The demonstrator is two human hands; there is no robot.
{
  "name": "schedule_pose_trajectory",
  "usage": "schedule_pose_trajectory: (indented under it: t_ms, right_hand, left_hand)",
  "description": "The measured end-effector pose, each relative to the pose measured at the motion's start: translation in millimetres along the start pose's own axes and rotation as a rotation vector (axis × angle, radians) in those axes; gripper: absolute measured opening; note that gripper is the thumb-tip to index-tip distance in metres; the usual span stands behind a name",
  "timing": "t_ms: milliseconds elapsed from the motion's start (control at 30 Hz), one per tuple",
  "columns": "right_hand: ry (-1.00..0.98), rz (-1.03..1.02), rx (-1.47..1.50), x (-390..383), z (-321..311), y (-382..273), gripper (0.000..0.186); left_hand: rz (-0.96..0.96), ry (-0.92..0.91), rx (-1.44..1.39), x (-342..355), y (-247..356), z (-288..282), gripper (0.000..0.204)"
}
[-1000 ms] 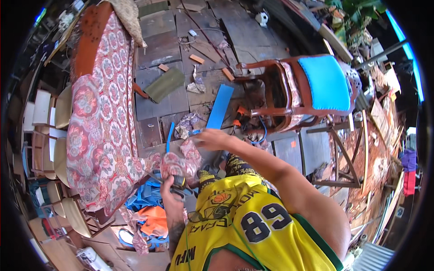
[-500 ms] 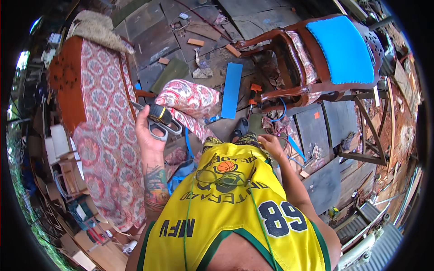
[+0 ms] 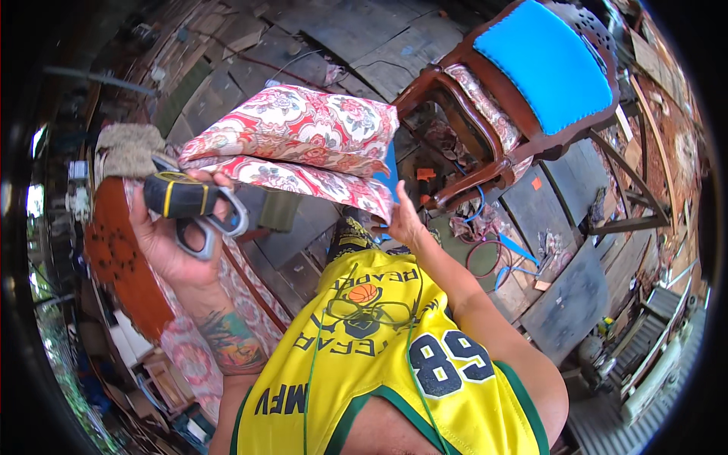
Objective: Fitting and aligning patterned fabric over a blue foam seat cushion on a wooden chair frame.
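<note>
My left hand (image 3: 178,224) holds a black-and-yellow tape measure (image 3: 180,193) together with grey-handled scissors (image 3: 196,239), its upper fingers at the left end of a red, white and pink floral fabric (image 3: 280,121). The folded fabric is held out across the middle of the view. My right hand (image 3: 400,216) grips the fabric's lower right corner, thumb up. A blue strip (image 3: 390,165) shows partly behind the fabric, on the wooden floor.
A carved wooden chair with a bright blue padded back (image 3: 542,57) stands upper right. A floral-upholstered wooden piece (image 3: 125,250) is at left, with beige cloth (image 3: 129,148). Offcuts, hoses, an orange tool (image 3: 426,174) and a wooden trestle (image 3: 644,205) lie or stand around.
The floral fabric has been lifted and stretched across between my hands. My right hand has moved up from beside the shorts onto its corner; my left hand has moved left with the tools.
</note>
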State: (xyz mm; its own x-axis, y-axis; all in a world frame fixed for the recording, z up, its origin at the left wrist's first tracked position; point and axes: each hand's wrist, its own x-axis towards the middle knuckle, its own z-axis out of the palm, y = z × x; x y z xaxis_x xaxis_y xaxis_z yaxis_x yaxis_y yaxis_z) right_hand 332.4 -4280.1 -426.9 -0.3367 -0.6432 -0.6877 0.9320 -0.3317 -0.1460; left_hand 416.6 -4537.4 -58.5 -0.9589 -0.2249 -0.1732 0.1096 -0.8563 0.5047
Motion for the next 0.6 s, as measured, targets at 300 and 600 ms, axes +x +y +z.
schedule_pose_trajectory:
  t_ms: [300, 600]
  right_hand:
    - [-0.17, -0.219, 0.27, 91.6, -19.0, -69.4, 0.051]
    - [0.321, -0.416, 0.327, 52.0, 43.5, -49.8, 0.037]
  left_hand:
    - [-0.258, -0.004, 0.17, 117.4, 81.4, -62.7, 0.063]
    - [-0.24, 0.437, 0.31, 226.8, 125.5, -163.5, 0.04]
